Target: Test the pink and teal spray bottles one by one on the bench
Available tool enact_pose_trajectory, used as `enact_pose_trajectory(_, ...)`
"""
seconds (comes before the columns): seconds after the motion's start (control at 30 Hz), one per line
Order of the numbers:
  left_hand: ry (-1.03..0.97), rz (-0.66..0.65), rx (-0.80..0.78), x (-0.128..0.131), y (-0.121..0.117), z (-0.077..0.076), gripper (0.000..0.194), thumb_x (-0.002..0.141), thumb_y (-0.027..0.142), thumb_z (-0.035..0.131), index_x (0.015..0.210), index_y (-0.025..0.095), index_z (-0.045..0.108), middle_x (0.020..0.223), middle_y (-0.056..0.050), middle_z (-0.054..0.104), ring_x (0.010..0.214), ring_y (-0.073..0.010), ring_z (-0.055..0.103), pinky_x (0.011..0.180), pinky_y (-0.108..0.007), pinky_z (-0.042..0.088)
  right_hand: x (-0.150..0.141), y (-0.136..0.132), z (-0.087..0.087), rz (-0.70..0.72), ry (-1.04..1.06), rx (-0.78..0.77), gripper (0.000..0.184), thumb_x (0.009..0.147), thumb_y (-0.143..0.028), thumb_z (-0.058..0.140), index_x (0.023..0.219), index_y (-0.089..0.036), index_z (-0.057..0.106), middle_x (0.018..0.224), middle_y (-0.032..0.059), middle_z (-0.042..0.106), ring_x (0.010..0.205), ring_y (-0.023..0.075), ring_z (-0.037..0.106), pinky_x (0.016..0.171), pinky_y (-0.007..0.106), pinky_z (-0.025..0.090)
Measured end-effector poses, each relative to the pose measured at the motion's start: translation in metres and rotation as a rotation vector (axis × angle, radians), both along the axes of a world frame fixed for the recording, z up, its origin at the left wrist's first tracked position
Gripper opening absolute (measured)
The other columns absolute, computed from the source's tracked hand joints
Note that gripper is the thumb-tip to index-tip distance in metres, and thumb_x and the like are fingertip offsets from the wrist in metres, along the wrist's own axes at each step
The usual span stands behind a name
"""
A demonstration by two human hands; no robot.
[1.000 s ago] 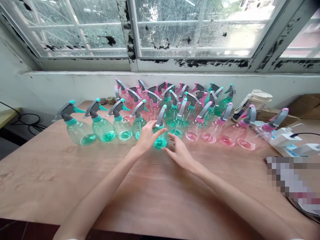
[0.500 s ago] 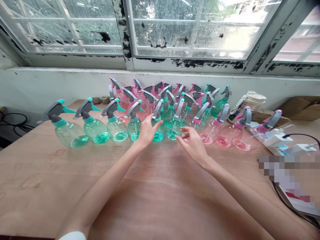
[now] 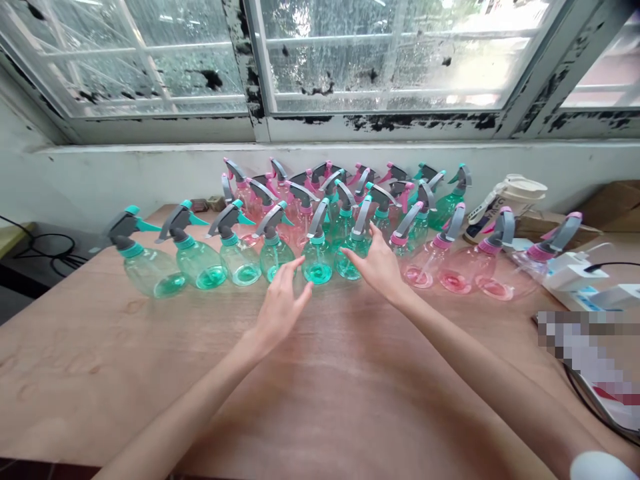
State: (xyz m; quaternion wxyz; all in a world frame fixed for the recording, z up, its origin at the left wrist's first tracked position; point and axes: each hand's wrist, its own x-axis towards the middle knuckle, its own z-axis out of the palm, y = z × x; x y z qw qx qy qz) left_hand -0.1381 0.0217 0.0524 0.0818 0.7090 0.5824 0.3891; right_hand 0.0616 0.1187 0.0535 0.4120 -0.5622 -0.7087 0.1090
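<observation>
A row of clear spray bottles stands along the table. The green ones are on the left and the pink ones on the right. My left hand [image 3: 284,300] is open, fingers apart, just in front of two green bottles, near a green spray bottle [image 3: 317,257] with a teal collar and grey trigger head. My right hand [image 3: 380,267] has its thumb and fingers spread at another green spray bottle [image 3: 347,267]. The thumb crosses that bottle's front and the fingers are at its right side; whether they touch it I cannot tell. A pink spray bottle [image 3: 420,267] stands to the right.
More pink and green spray bottles [image 3: 303,220] crowd behind the front row, near the wall. At the right are a white cup [image 3: 520,190], a brown paper bag [image 3: 617,207], white chargers [image 3: 570,270] and a blurred-out device [image 3: 600,367]. Black cables [image 3: 47,243] lie at the left.
My left hand has drawn back from a green bottle's neck, down and toward me. My right hand has moved up to the neighbouring green bottle. The view has shifted slightly.
</observation>
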Motion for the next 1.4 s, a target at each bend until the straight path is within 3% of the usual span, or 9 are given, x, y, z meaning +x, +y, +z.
enact_pose_trajectory(0.2, -0.024, -0.094, -0.153, 0.003, -0.022, -0.006, 0.032, 0.092, 0.024, 0.054, 0.124, 0.021, 0.056, 0.123, -0.010, 0.063, 0.108, -0.0234, 0.064, 0.093, -0.044, 0.057, -0.008, -0.003, 0.009, -0.057, -0.159, -0.117, 0.059, 0.087, -0.047, 0.063, 0.131, -0.010, 0.050, 0.124, 0.0242, 0.063, 0.108, 0.0405, 0.066, 0.085, 0.048, 0.052)
enact_pose_trajectory(0.47, -0.052, -0.162, -0.209, 0.022, -0.011, -0.002, 0.024, 0.092, 0.026, 0.054, 0.114, 0.018, 0.061, 0.118, -0.011, 0.066, 0.108, -0.0240, 0.066, 0.088, -0.040, 0.059, -0.006, -0.019, 0.013, -0.057, -0.236, -0.148, 0.057, 0.091, -0.051, 0.058, 0.131, -0.012, 0.048, 0.129, 0.0220, 0.060, 0.099, 0.0394, 0.069, 0.078, 0.046, 0.052)
enact_pose_trajectory(0.7, -0.121, -0.148, -0.228, 0.031, -0.019, 0.002, 0.025, 0.094, 0.035, 0.052, 0.110, 0.018, 0.061, 0.115, -0.009, 0.068, 0.102, -0.0223, 0.068, 0.083, -0.037, 0.060, 0.004, -0.043, 0.014, -0.041, -0.305, -0.162, 0.055, 0.091, -0.055, 0.055, 0.128, -0.015, 0.049, 0.126, 0.0190, 0.061, 0.093, 0.0349, 0.070, 0.068, 0.040, 0.051)
enact_pose_trajectory(0.83, -0.182, -0.116, -0.208, 0.041, -0.027, 0.009, 0.031, 0.096, 0.042, 0.049, 0.114, 0.019, 0.060, 0.116, -0.010, 0.067, 0.108, -0.0233, 0.066, 0.090, -0.040, 0.057, 0.017, -0.071, 0.012, -0.009, -0.371, -0.135, 0.054, 0.090, -0.059, 0.054, 0.122, -0.016, 0.050, 0.119, 0.0145, 0.064, 0.085, 0.0300, 0.071, 0.059, 0.033, 0.046)
enact_pose_trajectory(0.97, -0.205, -0.163, -0.167, 0.063, -0.029, 0.013, 0.053, 0.085, 0.041, 0.066, 0.131, 0.020, 0.049, 0.134, -0.013, 0.057, 0.127, -0.0286, 0.054, 0.105, -0.047, 0.047, 0.031, -0.099, 0.006, 0.043, -0.403, -0.098, 0.048, 0.086, -0.054, 0.061, 0.116, -0.018, 0.052, 0.115, 0.0129, 0.064, 0.078, 0.0274, 0.071, 0.051, 0.030, 0.042)
enact_pose_trajectory(1.03, -0.186, -0.235, -0.155, 0.076, -0.027, 0.015, 0.067, 0.079, 0.038, 0.071, 0.137, 0.020, 0.043, 0.139, -0.014, 0.053, 0.130, -0.0306, 0.051, 0.108, -0.049, 0.043, 0.037, -0.112, 0.001, 0.087, -0.388, -0.099, 0.041, 0.085, -0.046, 0.065, 0.113, -0.019, 0.053, 0.113, 0.0113, 0.063, 0.074, 0.0249, 0.071, 0.049, 0.029, 0.041)
enact_pose_trajectory(1.13, -0.194, -0.319, -0.149, 0.093, -0.022, 0.020, 0.068, 0.079, 0.038, 0.072, 0.139, 0.022, 0.042, 0.134, -0.014, 0.056, 0.120, -0.0301, 0.058, 0.101, -0.046, 0.048, 0.048, -0.128, -0.006, 0.222, -0.299, -0.091, 0.046, 0.084, -0.044, 0.067, 0.120, -0.020, 0.050, 0.118, 0.0116, 0.061, 0.081, 0.0249, 0.071, 0.052, 0.031, 0.047)
enact_pose_trajectory(1.3, -0.260, -0.451, -0.167, 0.104, -0.015, 0.026, 0.057, 0.084, 0.030, 0.065, 0.136, 0.022, 0.045, 0.117, -0.009, 0.066, 0.085, -0.0182, 0.068, 0.080, -0.034, 0.055, 0.083, -0.132, -0.004, 0.614, -0.152, -0.145, 0.077, 0.078, -0.058, 0.071, 0.137, -0.021, 0.041, 0.134, 0.0145, 0.056, 0.114, 0.0306, 0.063, 0.082, 0.041, 0.056)
enact_pose_trajectory(1.4, -0.270, -0.490, -0.110, 0.107, -0.014, 0.026, 0.047, 0.084, 0.022, 0.058, 0.130, 0.021, 0.052, 0.121, -0.010, 0.065, 0.103, -0.0222, 0.066, 0.091, -0.038, 0.053, 0.109, -0.112, -0.007, 0.747, -0.090, -0.336, 0.067, 0.084, -0.056, 0.066, 0.139, -0.024, 0.046, 0.121, 0.0085, 0.068, 0.098, 0.0244, 0.070, 0.080, 0.037, 0.057)
